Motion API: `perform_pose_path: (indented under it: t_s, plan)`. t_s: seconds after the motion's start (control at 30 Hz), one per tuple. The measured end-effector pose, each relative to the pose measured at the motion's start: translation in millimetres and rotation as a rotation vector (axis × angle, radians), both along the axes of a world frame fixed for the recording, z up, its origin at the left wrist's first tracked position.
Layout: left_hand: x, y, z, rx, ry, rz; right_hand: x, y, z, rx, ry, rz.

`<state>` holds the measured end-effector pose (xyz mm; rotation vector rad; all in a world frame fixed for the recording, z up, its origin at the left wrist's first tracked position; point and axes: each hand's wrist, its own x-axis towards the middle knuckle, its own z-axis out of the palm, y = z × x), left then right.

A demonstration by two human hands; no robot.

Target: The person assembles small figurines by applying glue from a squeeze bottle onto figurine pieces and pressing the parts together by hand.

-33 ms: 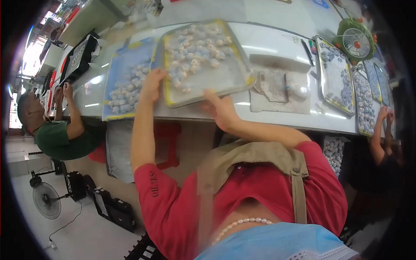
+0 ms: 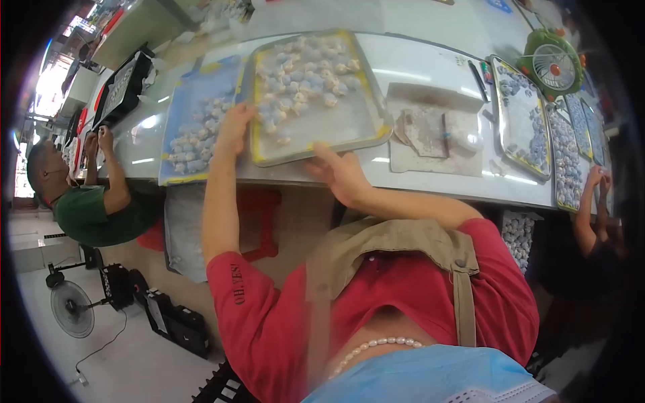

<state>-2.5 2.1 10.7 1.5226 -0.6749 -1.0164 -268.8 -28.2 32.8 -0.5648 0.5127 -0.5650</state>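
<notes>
A shallow tray [image 2: 346,124] with yellow tape along its edges lies tilted a little over the white table. Small rounded blue-and-cream pieces [image 2: 306,80] are gathered toward its far and left parts, and its near right part is bare. My left hand [image 2: 234,131] is closed on the tray's left edge. My right hand [image 2: 342,176] holds the near edge, thumb on top and the other fingers partly hidden beneath. Just left of it, a blue-lined tray [image 2: 185,101] carries several similar pieces [image 2: 191,151], close to my left wrist.
Right of the tray sits a stained work board [image 2: 437,161] with a dark thin tool [image 2: 444,127]. Farther right are another tray [image 2: 502,127] of bluish pieces and a green fan [image 2: 552,60]. Co-workers [image 2: 101,195] sit at both sides; a red stool [image 2: 269,228] stands under the table.
The held tray has shifted slightly left and toward me, and both hands have moved with it. The other trays look unchanged.
</notes>
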Motion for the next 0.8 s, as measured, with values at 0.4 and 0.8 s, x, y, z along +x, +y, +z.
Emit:
perform_pose_path:
  t_s: [0.4,0.8]
  plan:
    - [-103.3,36.7,13.6,0.119,-1.328,-0.077,-29.7,19.8,-14.1,0.201,0.080,0.450]
    - [-83.0,-59.9,-0.5,-0.401,-1.444,-0.154,-95.7,-34.4,14.1,-0.847,0.544,0.590]
